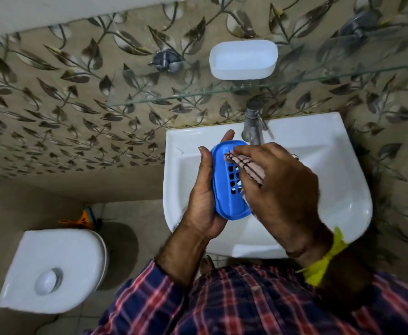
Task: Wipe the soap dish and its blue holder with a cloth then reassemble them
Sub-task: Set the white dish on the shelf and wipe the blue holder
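Item: blue slotted soap holder [224, 187], centre frame above the white washbasin [331, 151]. My left hand [204, 201] clasps its 9 o'clock edge. My right hand [285, 187] pinches a pink checked cloth [244, 166] against its grid. White soap dish [243, 59] stands at 12 o'clock on the glass shelf [174, 97], well apart.

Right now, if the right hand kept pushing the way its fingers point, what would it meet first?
The right hand points left across the blue holder, cloth under its fingers. Past the holder's rim, it would likely meet the left hand cupping it.
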